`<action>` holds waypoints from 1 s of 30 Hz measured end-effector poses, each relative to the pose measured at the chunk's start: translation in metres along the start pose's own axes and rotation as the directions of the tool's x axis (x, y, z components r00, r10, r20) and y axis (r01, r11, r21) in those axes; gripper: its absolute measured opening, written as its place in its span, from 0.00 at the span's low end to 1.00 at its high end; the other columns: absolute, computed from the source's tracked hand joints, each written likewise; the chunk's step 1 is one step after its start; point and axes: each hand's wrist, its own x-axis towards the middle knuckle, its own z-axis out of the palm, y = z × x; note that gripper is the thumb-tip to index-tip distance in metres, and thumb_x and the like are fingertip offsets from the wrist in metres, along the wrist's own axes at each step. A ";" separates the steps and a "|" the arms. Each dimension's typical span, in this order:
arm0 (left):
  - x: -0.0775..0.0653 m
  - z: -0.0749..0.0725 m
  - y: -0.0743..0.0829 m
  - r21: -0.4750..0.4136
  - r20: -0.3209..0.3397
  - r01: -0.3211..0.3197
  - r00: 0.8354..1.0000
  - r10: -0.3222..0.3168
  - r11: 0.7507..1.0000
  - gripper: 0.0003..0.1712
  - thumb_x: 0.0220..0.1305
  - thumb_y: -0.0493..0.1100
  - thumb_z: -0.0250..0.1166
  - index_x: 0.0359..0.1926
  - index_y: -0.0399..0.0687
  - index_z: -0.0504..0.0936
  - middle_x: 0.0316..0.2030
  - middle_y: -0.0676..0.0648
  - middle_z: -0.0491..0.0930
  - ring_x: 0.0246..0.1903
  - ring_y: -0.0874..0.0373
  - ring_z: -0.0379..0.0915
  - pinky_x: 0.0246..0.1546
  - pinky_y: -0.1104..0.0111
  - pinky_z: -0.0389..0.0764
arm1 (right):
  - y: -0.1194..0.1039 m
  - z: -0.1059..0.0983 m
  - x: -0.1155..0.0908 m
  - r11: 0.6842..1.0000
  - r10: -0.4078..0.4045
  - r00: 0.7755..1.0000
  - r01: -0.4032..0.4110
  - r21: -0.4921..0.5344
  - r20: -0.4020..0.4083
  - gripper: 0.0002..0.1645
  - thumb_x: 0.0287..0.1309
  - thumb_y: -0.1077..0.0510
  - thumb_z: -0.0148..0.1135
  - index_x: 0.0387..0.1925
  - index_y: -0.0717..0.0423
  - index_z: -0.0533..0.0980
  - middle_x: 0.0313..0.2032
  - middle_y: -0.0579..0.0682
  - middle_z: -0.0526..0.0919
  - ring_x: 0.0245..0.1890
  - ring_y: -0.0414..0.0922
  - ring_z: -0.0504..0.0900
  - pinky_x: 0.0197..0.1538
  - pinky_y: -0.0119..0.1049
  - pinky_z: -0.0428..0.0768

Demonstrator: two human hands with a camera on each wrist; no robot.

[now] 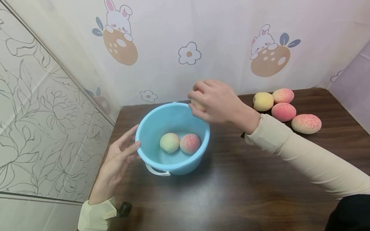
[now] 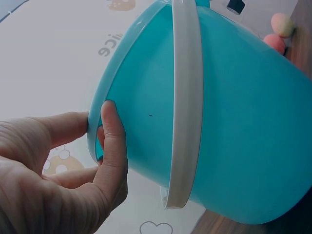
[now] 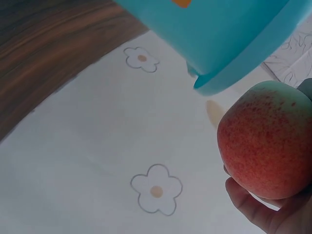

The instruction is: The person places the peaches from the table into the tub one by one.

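A light blue bucket [image 1: 173, 170] with a white handle [image 2: 186, 97] stands on the table. Inside it lie a pale yellow peach [image 1: 169, 143] and a pink speckled peach [image 1: 189, 143], side by side. My left hand [image 1: 119, 157] pinches the bucket's left rim, thumb on one side and fingers on the other, as the left wrist view shows. Over the bucket's far right rim, my right hand [image 1: 215, 101] grips another peach [image 3: 268, 141], red with a pale top. In the head view the fingers hide most of that fruit.
At the back right of the dark wooden table [image 1: 260, 179] sit several peaches: a yellow one [image 1: 263, 101], pink ones [image 1: 283, 112] and a speckled one [image 1: 306, 124]. A wall covering [image 1: 219, 41] with rabbit prints rises behind. A floral panel [image 1: 49, 122] borders the left side.
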 end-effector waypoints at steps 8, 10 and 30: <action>-0.001 0.000 -0.001 0.006 -0.004 -0.001 1.000 0.001 1.000 0.36 0.74 0.36 0.63 0.79 0.51 0.65 0.57 0.39 0.73 0.47 0.53 0.86 0.45 0.63 0.92 | -0.014 0.002 0.002 0.999 -0.048 0.999 0.048 0.008 0.014 0.15 0.65 0.49 0.62 0.44 0.54 0.84 0.41 0.55 0.84 0.35 0.53 0.81 0.32 0.45 0.83; -0.001 0.001 -0.001 0.008 -0.003 -0.005 1.000 0.005 1.000 0.36 0.74 0.36 0.63 0.78 0.51 0.65 0.56 0.40 0.73 0.47 0.53 0.85 0.46 0.62 0.92 | -0.018 0.003 0.002 0.998 -0.067 0.998 0.067 0.005 0.021 0.15 0.65 0.49 0.62 0.44 0.54 0.84 0.40 0.54 0.83 0.35 0.52 0.81 0.31 0.43 0.82; -0.004 0.002 -0.006 -0.003 -0.006 -0.020 1.000 0.020 1.000 0.35 0.74 0.36 0.62 0.78 0.51 0.65 0.56 0.40 0.73 0.47 0.54 0.86 0.45 0.63 0.92 | -0.046 0.012 -0.004 0.995 -0.069 0.970 0.051 0.080 0.234 0.13 0.68 0.47 0.60 0.44 0.50 0.81 0.42 0.49 0.82 0.39 0.48 0.78 0.40 0.40 0.80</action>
